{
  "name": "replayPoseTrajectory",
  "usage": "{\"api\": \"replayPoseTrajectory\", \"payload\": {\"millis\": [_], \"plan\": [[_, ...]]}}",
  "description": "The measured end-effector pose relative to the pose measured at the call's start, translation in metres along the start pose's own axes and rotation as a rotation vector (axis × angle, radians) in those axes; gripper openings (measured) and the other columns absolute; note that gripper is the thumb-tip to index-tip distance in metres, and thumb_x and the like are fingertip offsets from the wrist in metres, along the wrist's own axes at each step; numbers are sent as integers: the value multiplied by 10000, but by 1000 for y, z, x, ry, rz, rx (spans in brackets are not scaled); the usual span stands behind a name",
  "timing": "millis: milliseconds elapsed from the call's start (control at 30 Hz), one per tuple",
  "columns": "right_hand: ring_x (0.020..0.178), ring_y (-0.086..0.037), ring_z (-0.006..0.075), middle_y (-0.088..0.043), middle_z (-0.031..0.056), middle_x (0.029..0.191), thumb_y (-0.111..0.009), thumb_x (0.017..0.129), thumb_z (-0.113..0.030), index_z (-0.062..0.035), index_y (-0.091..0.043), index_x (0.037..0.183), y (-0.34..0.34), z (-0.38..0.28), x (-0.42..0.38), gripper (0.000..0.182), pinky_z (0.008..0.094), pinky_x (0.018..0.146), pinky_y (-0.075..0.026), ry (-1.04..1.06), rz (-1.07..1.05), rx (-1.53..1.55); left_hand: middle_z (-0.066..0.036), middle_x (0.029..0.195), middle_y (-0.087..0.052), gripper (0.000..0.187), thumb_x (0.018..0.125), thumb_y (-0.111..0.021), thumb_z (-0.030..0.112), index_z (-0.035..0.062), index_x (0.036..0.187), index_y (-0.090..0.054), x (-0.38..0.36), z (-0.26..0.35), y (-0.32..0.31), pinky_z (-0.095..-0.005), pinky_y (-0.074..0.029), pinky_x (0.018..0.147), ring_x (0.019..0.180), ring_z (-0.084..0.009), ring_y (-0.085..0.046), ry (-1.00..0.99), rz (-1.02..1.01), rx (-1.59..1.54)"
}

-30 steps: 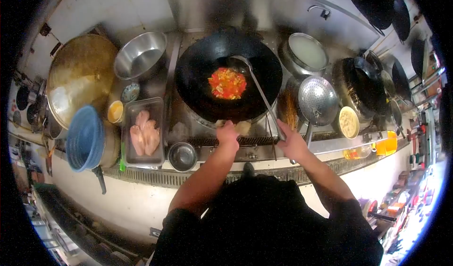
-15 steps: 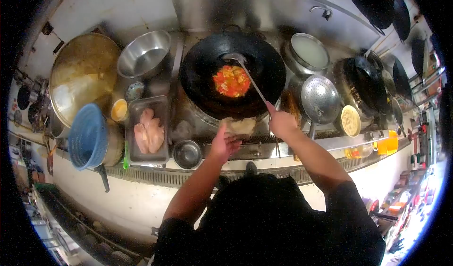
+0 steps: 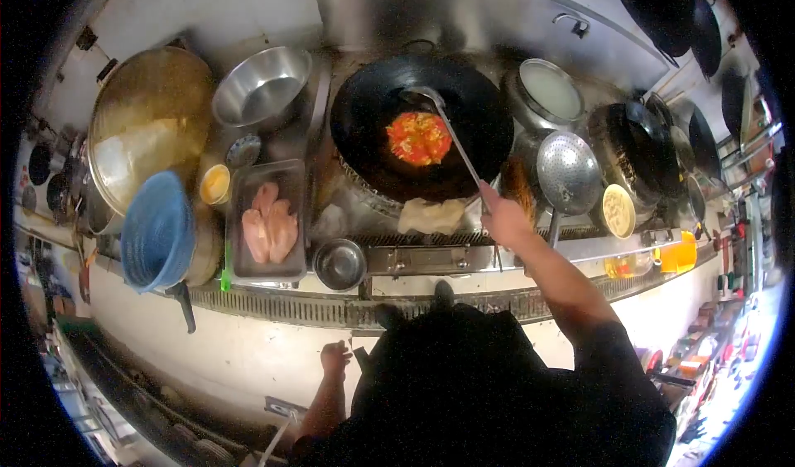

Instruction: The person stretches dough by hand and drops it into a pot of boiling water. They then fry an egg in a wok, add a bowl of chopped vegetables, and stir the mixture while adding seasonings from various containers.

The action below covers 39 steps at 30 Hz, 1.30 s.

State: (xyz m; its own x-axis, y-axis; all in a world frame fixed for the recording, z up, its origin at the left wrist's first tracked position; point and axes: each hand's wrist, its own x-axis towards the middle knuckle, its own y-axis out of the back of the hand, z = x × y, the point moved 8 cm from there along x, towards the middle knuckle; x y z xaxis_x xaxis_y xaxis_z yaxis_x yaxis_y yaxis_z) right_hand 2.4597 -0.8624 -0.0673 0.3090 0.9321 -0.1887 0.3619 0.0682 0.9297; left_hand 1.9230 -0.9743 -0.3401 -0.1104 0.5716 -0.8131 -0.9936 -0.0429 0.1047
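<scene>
My right hand (image 3: 507, 216) is closed round the handle of a metal ladle (image 3: 460, 148). Its bowl rests inside the black wok (image 3: 356, 127), behind a mound of red and yellow food (image 3: 419, 138) that looks like tomato and egg. At the wok's front edge lies a crumpled beige cloth (image 3: 431, 216), apart from both hands. My left hand (image 3: 335, 358) is low beside my body, away from the stove, its fingers curled in with nothing visible in them.
Left of the wok are a tray of raw chicken breasts (image 3: 269, 233), a small steel bowl (image 3: 339, 265), a large steel basin (image 3: 262, 88) and a blue basket (image 3: 157, 233). To the right are a perforated strainer (image 3: 568, 171), a pot of cloudy liquid (image 3: 551, 90) and a yellow bowl (image 3: 618, 211).
My left hand has left the cloth and dropped down and left to my side, fingers now curled. The cloth stays by the wok. My right hand keeps hold of the ladle.
</scene>
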Motion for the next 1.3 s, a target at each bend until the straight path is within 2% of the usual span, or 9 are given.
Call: {"api": "replayPoseTrajectory", "payload": {"millis": [333, 433, 500, 600, 733, 800, 900, 1100, 1300], "plan": [[437, -492, 141, -610, 107, 802, -556, 803, 5, -44, -347, 1378, 6, -23, -8, 614, 288, 380, -429, -220, -162, 955, -117, 775, -610, 220, 787, -656, 208, -1, 754, -597, 41, -59, 45, -305, -502, 494, 559, -196, -607, -152, 102, 267], [433, -474, 138, -577, 93, 751, -563, 808, 6, -65, -343, 1387, 2, -20, -6, 624, 280, 384, -432, -231, -189, 998, -122, 810, -618, 224, 788, -654, 202, -14, 797, -593, 66, -69, 40, -317, -521, 541, 580, -219, -622, -292, 12, 326], [441, -471, 136, -563, 82, 732, -567, 807, 9, -75, -343, 1389, 0, -18, -5, 629, 279, 382, -434, -247, -205, 1018, -131, 839, -615, 254, 802, -642, 212, -33, 831, -580, 82, -72, 29, -320, -524, 563, 606, -229, -636, -764, -76, 684], [438, -474, 142, -534, 70, 660, -564, 777, 0, -61, -340, 1392, -1, -19, -6, 657, 284, 381, -428, -252, -198, 1069, -115, 843, -623, 242, 739, -704, 203, 21, 857, -597, 58, -63, 26, -338, -522, 621, 727, -238, -643, -274, 12, 322], [440, -477, 146, -521, 70, 618, -552, 746, -1, -31, -332, 1392, 3, -24, -6, 683, 290, 385, -424, -251, -189, 1101, -101, 833, -623, 256, 645, -746, 188, 82, 827, -600, 50, -59, 23, -369, -511, 668, 825, -260, -616, -150, -20, 256], [458, -480, 146, -521, 64, 632, -572, 768, 7, -63, -337, 1392, -5, -19, -2, 671, 290, 378, -431, -246, -209, 1120, -98, 812, -618, 274, 586, -752, 174, 112, 792, -583, 28, -29, -8, -397, -503, 684, 843, -282, -591, -892, -46, 1476], [470, -481, 148, -520, 57, 641, -589, 788, 16, -90, -338, 1395, -9, -17, 0, 665, 289, 369, -438, -240, -222, 1138, -98, 799, -609, 234, 596, -733, 146, 110, 759, -569, 89, -83, 32, -404, -504, 642, 798, -292, -592, -648, -89, 804], [441, -477, 150, -521, 63, 628, -563, 768, 8, -54, -312, 1403, -5, -19, -4, 686, 292, 378, -433, -242, -226, 1085, -93, 806, -616, 216, 581, -735, 128, 128, 731, -580, 86, -87, 40, -404, -506, 644, 808, -295, -595, -668, -47, 693], [442, -485, 152, -528, 64, 625, -545, 749, -3, -34, -311, 1401, -6, -24, -6, 693, 292, 392, -433, -230, -222, 1007, -72, 833, -628, 228, 590, -741, 142, 131, 773, -605, 26, -34, -3, -387, -503, 699, 851, -272, -595, -917, 24, 1463]]}}
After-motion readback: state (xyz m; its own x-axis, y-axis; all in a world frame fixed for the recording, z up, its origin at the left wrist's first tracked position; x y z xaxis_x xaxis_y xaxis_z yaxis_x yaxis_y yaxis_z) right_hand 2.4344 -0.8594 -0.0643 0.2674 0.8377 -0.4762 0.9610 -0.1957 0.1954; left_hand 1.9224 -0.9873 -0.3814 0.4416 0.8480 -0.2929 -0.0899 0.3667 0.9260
